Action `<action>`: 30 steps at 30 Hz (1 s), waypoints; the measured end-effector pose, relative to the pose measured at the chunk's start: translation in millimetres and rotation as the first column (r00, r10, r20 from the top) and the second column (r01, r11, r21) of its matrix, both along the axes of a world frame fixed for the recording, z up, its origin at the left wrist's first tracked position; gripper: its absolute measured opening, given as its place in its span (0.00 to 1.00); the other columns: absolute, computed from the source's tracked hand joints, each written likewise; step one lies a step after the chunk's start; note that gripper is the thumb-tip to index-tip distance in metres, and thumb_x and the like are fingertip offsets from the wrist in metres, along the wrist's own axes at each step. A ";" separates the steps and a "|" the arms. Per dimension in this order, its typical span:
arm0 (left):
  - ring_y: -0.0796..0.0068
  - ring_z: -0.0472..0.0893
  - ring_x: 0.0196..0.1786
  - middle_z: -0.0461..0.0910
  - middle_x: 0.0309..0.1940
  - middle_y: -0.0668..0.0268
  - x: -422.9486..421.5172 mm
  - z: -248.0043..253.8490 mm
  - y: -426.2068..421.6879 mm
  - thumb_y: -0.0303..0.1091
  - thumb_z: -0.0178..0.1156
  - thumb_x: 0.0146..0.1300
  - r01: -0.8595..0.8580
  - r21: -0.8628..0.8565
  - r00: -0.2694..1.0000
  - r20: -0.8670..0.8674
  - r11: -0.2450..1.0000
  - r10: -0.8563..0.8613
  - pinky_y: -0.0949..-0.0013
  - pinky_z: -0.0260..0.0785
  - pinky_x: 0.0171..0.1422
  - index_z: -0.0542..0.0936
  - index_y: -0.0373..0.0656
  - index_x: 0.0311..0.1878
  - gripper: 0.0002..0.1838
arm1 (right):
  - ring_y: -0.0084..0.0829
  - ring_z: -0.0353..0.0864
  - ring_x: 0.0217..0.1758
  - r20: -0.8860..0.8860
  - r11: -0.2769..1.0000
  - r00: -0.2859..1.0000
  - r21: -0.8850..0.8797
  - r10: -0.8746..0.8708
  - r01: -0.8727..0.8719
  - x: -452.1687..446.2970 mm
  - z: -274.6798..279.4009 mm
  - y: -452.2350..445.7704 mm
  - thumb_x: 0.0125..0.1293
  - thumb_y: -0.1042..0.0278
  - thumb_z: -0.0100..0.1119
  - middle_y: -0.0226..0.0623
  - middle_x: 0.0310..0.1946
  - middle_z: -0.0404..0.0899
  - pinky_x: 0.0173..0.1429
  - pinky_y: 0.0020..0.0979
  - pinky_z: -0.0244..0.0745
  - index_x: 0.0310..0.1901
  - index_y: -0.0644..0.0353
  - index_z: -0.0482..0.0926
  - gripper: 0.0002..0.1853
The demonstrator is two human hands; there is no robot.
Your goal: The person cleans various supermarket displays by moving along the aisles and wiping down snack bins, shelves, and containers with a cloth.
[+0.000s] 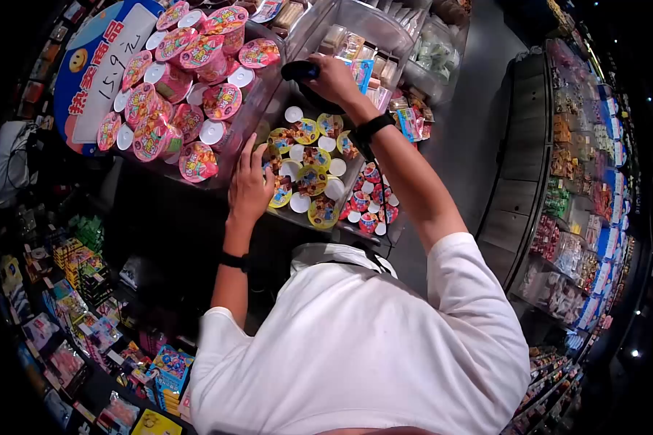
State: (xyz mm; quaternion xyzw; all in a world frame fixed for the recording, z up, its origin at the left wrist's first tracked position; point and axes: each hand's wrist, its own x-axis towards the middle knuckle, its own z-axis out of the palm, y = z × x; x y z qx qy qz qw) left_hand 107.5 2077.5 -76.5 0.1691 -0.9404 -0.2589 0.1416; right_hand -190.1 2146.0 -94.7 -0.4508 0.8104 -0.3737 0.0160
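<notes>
My right hand (332, 81) is wrapped round a black handheld device (300, 71) above the back of a clear bin. A thin black cable hangs down near that wrist. My left hand (252, 181) rests with fingers apart on the edge between two bins, holding nothing. Beneath and between my hands, the clear bin (282, 214) holds several yellow-lidded cups (312, 180), some turned with white bottoms up. To the left, a raised bin has several pink-lidded cups (152, 135) piled in it.
A blue-edged price sign (101, 72) stands at the upper left. Smaller red cups (368, 206) lie right of the yellow ones. Packaged snacks (370, 54) fill bins behind. Stocked shelves (580, 210) line the right, and more packets (80, 268) lie at lower left.
</notes>
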 end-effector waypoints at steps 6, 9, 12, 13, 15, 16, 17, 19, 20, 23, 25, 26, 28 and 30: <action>0.50 0.74 0.62 0.64 0.70 0.58 -0.1 0.5 -3.9 0.24 0.60 0.59 -0.021 -0.025 0.998 -0.052 0.999 0.020 0.54 0.72 0.61 0.69 0.41 0.62 0.27 | 0.46 0.86 0.43 0.136 0.997 0.991 0.076 -0.009 -0.001 5.8 23.9 73.4 0.51 0.70 0.71 0.47 0.37 0.85 0.48 0.38 0.79 0.47 0.59 0.81 0.19; 0.51 0.75 0.62 0.64 0.70 0.59 0.5 -4.6 -4.2 0.24 0.60 0.59 -0.050 0.000 0.996 -0.069 0.999 0.050 0.55 0.72 0.61 0.70 0.41 0.61 0.25 | 0.45 0.86 0.44 0.102 0.996 0.995 0.093 -0.014 0.005 11.3 29.2 79.5 0.51 0.72 0.72 0.46 0.38 0.85 0.48 0.37 0.79 0.47 0.59 0.81 0.19; 0.51 0.76 0.61 0.65 0.70 0.61 -0.4 -3.4 -3.3 0.24 0.60 0.59 -0.088 0.001 0.995 -0.057 0.996 0.088 0.55 0.72 0.59 0.71 0.42 0.60 0.24 | 0.48 0.85 0.43 0.068 0.991 0.996 0.115 0.061 -0.068 -0.3 23.5 58.2 0.52 0.69 0.71 0.48 0.39 0.85 0.47 0.39 0.79 0.48 0.58 0.82 0.19; 0.50 0.75 0.61 0.65 0.70 0.61 -0.8 -2.6 -2.0 0.24 0.60 0.58 -0.088 -0.003 0.994 -0.064 0.996 0.087 0.54 0.71 0.60 0.71 0.42 0.60 0.25 | 0.49 0.85 0.42 0.050 0.990 0.997 0.125 0.057 -0.063 2.8 25.3 46.9 0.53 0.68 0.70 0.49 0.38 0.85 0.46 0.41 0.79 0.48 0.58 0.82 0.19; 0.50 0.75 0.61 0.65 0.70 0.61 -1.9 0.4 0.1 0.23 0.60 0.58 -0.093 0.007 0.995 -0.045 0.996 0.093 0.55 0.72 0.60 0.71 0.41 0.59 0.24 | 0.53 0.82 0.40 0.019 0.994 0.997 0.080 0.077 -0.079 8.0 24.5 18.4 0.54 0.66 0.67 0.50 0.32 0.82 0.44 0.45 0.76 0.42 0.60 0.82 0.14; 0.50 0.75 0.62 0.66 0.70 0.61 -1.2 -0.3 0.3 0.23 0.60 0.58 -0.088 0.028 0.995 -0.048 0.996 0.090 0.55 0.71 0.61 0.72 0.41 0.59 0.24 | 0.54 0.82 0.41 0.001 0.995 0.997 0.063 0.075 -0.075 11.3 25.4 11.5 0.54 0.67 0.67 0.51 0.33 0.81 0.44 0.45 0.76 0.41 0.60 0.81 0.13; 0.50 0.75 0.62 0.66 0.69 0.60 -1.2 -0.8 -0.4 0.22 0.59 0.58 -0.086 0.047 0.995 -0.050 0.995 0.088 0.55 0.71 0.61 0.72 0.40 0.58 0.23 | 0.54 0.81 0.42 -0.016 0.996 0.997 0.044 0.074 -0.074 12.1 27.4 8.3 0.54 0.67 0.66 0.51 0.34 0.81 0.45 0.45 0.76 0.40 0.60 0.81 0.12; 0.51 0.75 0.62 0.65 0.71 0.63 -1.5 -1.6 -0.1 0.24 0.59 0.58 -0.079 -0.023 0.995 -0.070 0.997 0.077 0.53 0.72 0.61 0.71 0.43 0.59 0.24 | 0.53 0.83 0.43 -0.014 0.987 0.989 0.068 0.150 -0.149 6.1 28.4 18.3 0.54 0.70 0.67 0.52 0.37 0.83 0.45 0.42 0.78 0.49 0.60 0.81 0.19; 0.51 0.74 0.62 0.64 0.71 0.63 -1.2 -1.2 2.5 0.24 0.59 0.58 -0.086 -0.051 0.996 -0.018 0.995 0.086 0.53 0.71 0.62 0.71 0.43 0.60 0.24 | 0.53 0.83 0.42 -0.068 0.986 0.985 0.072 0.158 -0.154 2.2 25.9 30.9 0.54 0.70 0.67 0.51 0.35 0.83 0.45 0.42 0.78 0.49 0.60 0.81 0.19; 0.51 0.72 0.65 0.62 0.72 0.61 -1.0 3.4 8.4 0.24 0.59 0.60 -0.061 -0.096 0.998 0.029 0.993 0.064 0.53 0.70 0.64 0.69 0.42 0.62 0.25 | 0.53 0.80 0.47 -0.085 0.986 0.991 0.133 0.108 -0.096 -6.9 32.0 95.8 0.52 0.71 0.67 0.50 0.41 0.79 0.50 0.46 0.77 0.47 0.57 0.83 0.17; 0.47 0.68 0.69 0.62 0.72 0.56 5.9 12.8 22.9 0.23 0.58 0.63 -0.087 -0.127 0.996 -0.042 0.988 0.082 0.53 0.65 0.70 0.71 0.42 0.63 0.24 | 0.53 0.80 0.48 -0.100 0.997 0.992 0.006 0.075 -0.075 -11.3 18.4 153.2 0.52 0.74 0.66 0.49 0.43 0.79 0.51 0.44 0.77 0.48 0.57 0.83 0.18; 0.47 0.68 0.69 0.64 0.71 0.55 11.4 24.0 36.8 0.23 0.57 0.64 -0.112 -0.087 0.988 -0.113 0.990 0.102 0.54 0.64 0.71 0.72 0.41 0.62 0.22 | 0.53 0.80 0.47 -0.092 0.998 0.995 -0.051 0.024 -0.029 -11.6 12.1 184.7 0.52 0.75 0.66 0.49 0.43 0.79 0.51 0.43 0.77 0.47 0.58 0.82 0.18; 0.49 0.71 0.68 0.70 0.66 0.53 26.4 47.6 86.1 0.24 0.56 0.66 -0.226 0.020 0.938 -0.265 0.974 0.223 0.56 0.62 0.72 0.76 0.39 0.57 0.16 | 0.53 0.80 0.47 -0.005 0.991 0.997 -0.108 -0.080 0.079 -21.3 -12.1 242.4 0.51 0.77 0.65 0.49 0.44 0.79 0.52 0.43 0.76 0.48 0.59 0.82 0.19; 0.52 0.75 0.61 0.75 0.60 0.53 47.7 46.7 146.2 0.26 0.56 0.67 -0.410 -0.019 0.872 -0.301 0.912 0.386 0.58 0.67 0.67 0.78 0.37 0.51 0.11 | 0.55 0.80 0.46 0.063 0.983 0.982 -0.029 -0.177 0.179 -28.3 -46.2 308.1 0.51 0.77 0.64 0.50 0.44 0.78 0.52 0.43 0.75 0.49 0.59 0.81 0.20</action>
